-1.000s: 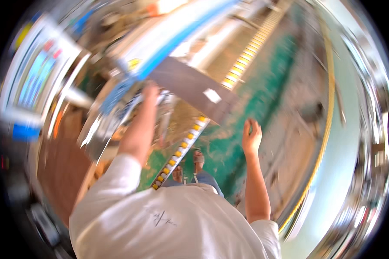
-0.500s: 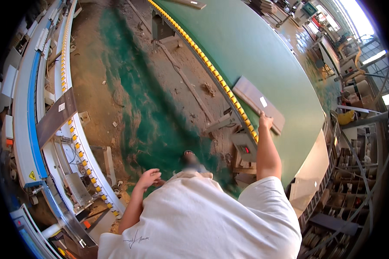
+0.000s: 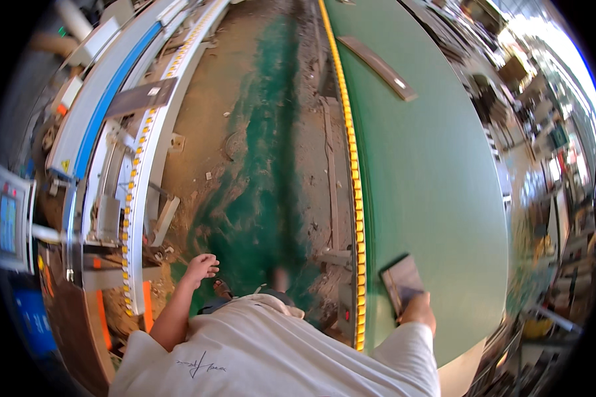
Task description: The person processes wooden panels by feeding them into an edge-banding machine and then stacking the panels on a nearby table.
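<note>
At the lower right, my right hand (image 3: pixel 418 309) grips the near end of a brown board (image 3: pixel 402 276). That board is tilted, its dark edge facing left, over the green conveyor belt (image 3: pixel 437 192); whether it touches the belt I cannot tell. My left hand (image 3: pixel 202 267) hangs over the floor, fingers loosely bent and apart, with nothing in it. Farther up the belt lies a second brown board (image 3: pixel 379 68) with a small white label near its end.
Yellow rollers (image 3: pixel 353 175) line the belt's left edge. Across the green-stained floor (image 3: pixel 251 165) stands a long machine with a blue strip (image 3: pixel 116 85), a brown board (image 3: pixel 142 98) and its own roller rail (image 3: pixel 136 165). A control screen (image 3: pixel 10 215) is at far left.
My view has turned to the right. The board in my right hand has come closer to my body and tilted. The second board shows farther down the belt. My left hand stays free.
</note>
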Demonstrator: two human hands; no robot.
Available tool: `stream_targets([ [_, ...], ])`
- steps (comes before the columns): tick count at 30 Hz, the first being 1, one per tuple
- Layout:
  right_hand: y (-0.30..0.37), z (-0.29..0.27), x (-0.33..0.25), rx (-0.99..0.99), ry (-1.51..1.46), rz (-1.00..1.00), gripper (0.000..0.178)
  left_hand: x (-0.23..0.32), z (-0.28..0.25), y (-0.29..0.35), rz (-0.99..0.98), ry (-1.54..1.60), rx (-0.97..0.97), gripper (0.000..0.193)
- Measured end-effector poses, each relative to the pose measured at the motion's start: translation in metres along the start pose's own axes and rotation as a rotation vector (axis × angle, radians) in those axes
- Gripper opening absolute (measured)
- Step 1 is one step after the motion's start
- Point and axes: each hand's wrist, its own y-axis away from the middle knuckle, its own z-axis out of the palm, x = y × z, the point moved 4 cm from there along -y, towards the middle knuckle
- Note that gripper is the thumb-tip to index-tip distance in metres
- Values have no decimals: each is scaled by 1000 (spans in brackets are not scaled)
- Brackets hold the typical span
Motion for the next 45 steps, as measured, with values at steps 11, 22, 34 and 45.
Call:
stream_targets([
  [11,110,191,-131,-771,381,-593,89,112,118,27,318,13,-508,42],
  [22,657,523,197,-1715,1033,-1025,64,45,-232,93,535,845,108,43],
  [34,926,681,477,-1882,1399,-1369,87,-57,-548,15,308,1198,902,50],
  [45,947,751,456,-2076,1295,-1373,74,4,-574,-23,149,1087,1148,45],
])
